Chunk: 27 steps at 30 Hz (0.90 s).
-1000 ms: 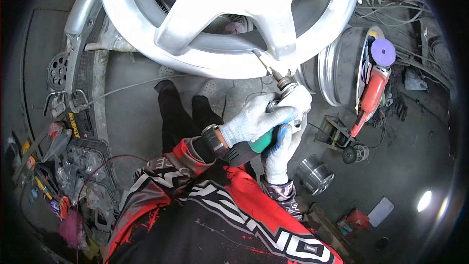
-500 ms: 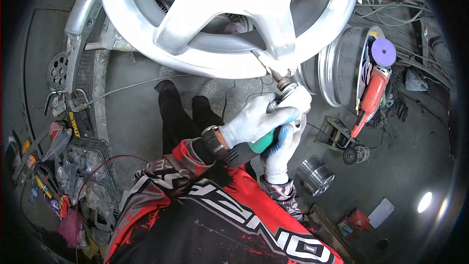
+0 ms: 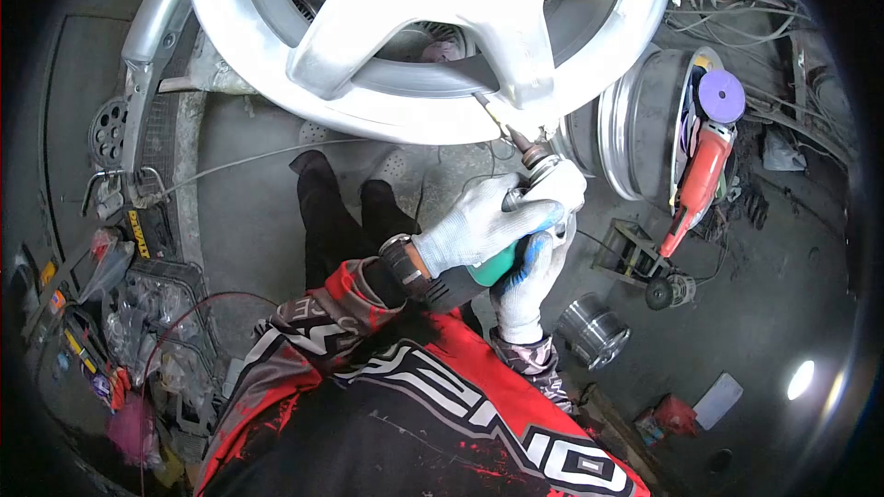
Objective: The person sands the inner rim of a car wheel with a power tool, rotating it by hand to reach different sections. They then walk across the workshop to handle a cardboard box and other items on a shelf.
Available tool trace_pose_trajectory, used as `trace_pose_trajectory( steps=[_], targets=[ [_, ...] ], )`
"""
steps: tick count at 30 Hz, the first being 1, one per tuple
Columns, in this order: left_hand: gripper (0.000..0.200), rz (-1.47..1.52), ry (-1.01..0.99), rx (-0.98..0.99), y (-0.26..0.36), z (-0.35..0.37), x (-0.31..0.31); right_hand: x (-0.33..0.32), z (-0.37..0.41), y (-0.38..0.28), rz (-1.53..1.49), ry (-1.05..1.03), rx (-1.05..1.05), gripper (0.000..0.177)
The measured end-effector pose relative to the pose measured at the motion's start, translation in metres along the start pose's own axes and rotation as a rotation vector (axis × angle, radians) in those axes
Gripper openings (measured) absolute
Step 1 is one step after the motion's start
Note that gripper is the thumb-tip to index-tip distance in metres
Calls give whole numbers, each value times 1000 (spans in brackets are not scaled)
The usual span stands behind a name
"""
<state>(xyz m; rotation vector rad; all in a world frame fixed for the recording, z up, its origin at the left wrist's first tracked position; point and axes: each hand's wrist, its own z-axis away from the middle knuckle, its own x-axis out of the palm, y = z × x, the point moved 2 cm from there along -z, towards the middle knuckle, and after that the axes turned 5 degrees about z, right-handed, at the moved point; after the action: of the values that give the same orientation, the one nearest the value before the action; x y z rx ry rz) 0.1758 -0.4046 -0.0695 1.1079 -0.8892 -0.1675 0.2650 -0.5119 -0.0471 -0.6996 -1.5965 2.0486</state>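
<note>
Nearest to me is my red, black and white jersey [image 3: 442, 414], with a dark watch [image 3: 403, 260] on my left wrist. My left hand [image 3: 479, 225], in a pale glove with blue on the thumb, has its grip closed over the front of a green power tool [image 3: 495, 269]. My right hand [image 3: 529, 285], gloved in white and blue, curls round the tool's other side, so that grip is closed on it too. The tool's dark rear end points back at my left forearm.

From the tool's metal collar, a narrow tip [image 3: 492, 112] slants up and left over the lower rim of a big silver wheel [image 3: 396, 120], close to the foot of one spoke. Whether the tip presses on the metal I cannot tell.

Past my hands I see my dark-trousered legs [image 3: 336, 212] on the grey floor [image 3: 249, 147]. To the right, a second wheel [image 3: 645, 120] stands on edge, a red grinder [image 3: 702, 179] with a purple disc [image 3: 721, 97] at its open side. Below that, a shiny metal cylinder [image 3: 594, 329] lies on the floor. Loose cables [image 3: 737, 14] loop at the upper right.
</note>
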Motion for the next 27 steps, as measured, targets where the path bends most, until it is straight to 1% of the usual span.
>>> trace_pose_trajectory(
  steps=[4, 6, 9, 10, 14, 16, 20, 22, 23, 25, 27],
  targets=[
    [41, -48, 8, -12, -1, -1, 1, 2, -2, -3, -34, -36, 32, 79],
    [41, -66, -24, -30, -2, -7, 2, 8, -5, -10, 28, 49, -22, 62],
    [42, -63, -39, 17, 4, -14, 9, 0, -8, -6, 63, 79, -86, 60],
    [41, -87, -58, -18, 3, -15, 9, -1, -8, -7, 71, 65, -104, 62],
    [40, -110, -37, -48, -4, -10, 7, -1, -5, -1, 48, 46, -91, 65],
    [39, -101, -20, 39, -5, -7, 6, 2, -2, -2, 22, 67, -41, 67],
    [40, -116, 26, -15, 3, -3, 8, -8, -4, 2, 25, 7, -13, 65],
    [39, -75, 8, -37, 6, -5, 10, -9, -7, 0, -73, -48, 3, 75],
    [39, -76, 6, -37, 5, -7, 12, -9, -7, 0, -73, -46, 2, 75],
    [38, -65, -33, -5, 5, -14, 17, -13, -8, -1, 26, 38, -29, 60],
    [38, -121, -36, -32, 4, -14, 17, -14, -7, -1, 12, 47, -35, 58]
  ],
)
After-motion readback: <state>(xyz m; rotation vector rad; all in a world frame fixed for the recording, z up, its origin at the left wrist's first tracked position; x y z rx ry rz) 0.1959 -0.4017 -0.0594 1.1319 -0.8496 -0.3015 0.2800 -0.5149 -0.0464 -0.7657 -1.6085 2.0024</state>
